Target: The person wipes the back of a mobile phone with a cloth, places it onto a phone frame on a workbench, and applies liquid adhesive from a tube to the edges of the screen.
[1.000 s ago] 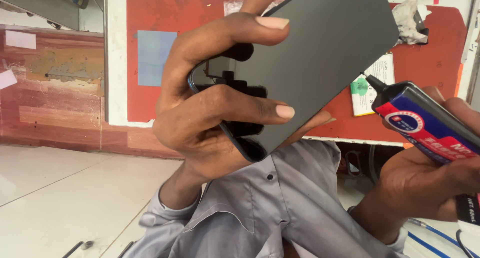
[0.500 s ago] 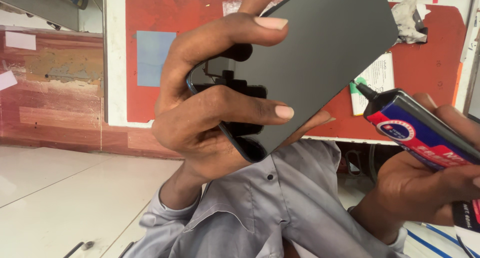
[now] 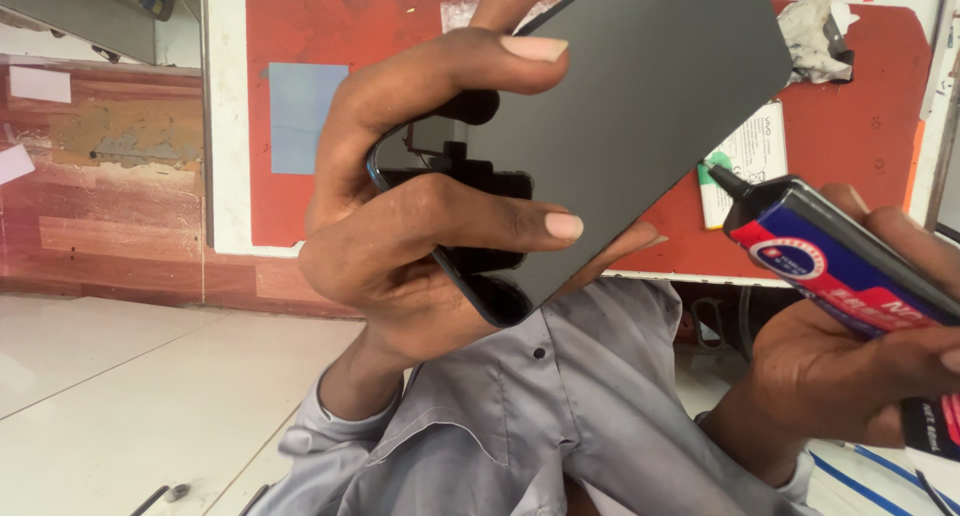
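A: Largest first. Red mat (image 3: pixel 870 136) as backdrop, pale floor (image 3: pixel 120 396) lower left. Grey shirt sleeve (image 3: pixel 540 426) below both hands.

B: Noted. Then the dark phone (image 3: pixel 650 116)?

A: Raised at centre, tilted, glossy face toward camera. Left hand (image 3: pixel 400 246) wrapped round its lower-left corner, fingers curled over the front edge, pressed flat on the glass.

B: Right hand (image 3: pixel 850 376)?

A: Closed round a glue tube (image 3: pixel 850 266), red and blue label, black nozzle aimed up-left, just beside the phone's lower edge, apart.
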